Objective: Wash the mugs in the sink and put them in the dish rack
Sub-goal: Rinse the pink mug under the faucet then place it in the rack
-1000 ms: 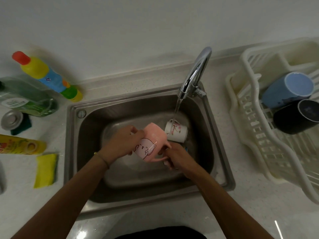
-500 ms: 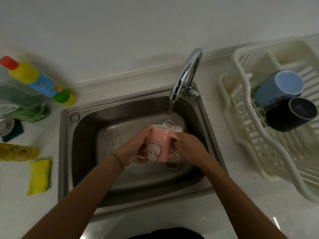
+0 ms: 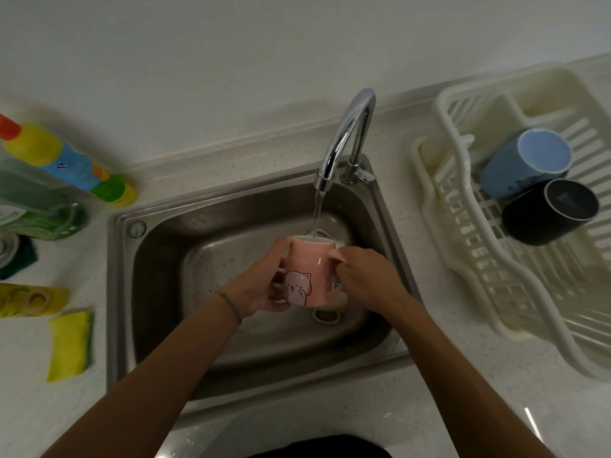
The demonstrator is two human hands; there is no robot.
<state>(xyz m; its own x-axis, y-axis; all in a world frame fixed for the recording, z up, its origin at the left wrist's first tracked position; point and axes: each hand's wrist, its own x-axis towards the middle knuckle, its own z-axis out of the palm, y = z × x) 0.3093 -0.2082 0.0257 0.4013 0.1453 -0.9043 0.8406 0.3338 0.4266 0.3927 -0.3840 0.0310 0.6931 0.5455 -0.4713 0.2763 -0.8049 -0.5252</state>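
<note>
Left hand curled round the left side of the pink mug, fingers wrapped behind it. Right hand grips the mug's right side, thumb hooked at the rim. Mug held upright over the sink, mouth under the running stream from the faucet. Another mug lies in the basin beneath, mostly hidden. Blue mug and black mug lie tilted, touching, in the dish rack on the tabletop to the right.

Bare forearms, no sleeves reaching the wrists. Thin dark band round the wrist of the left hand. Nothing worn on the right hand. Dark garment at the bottom edge.
</note>
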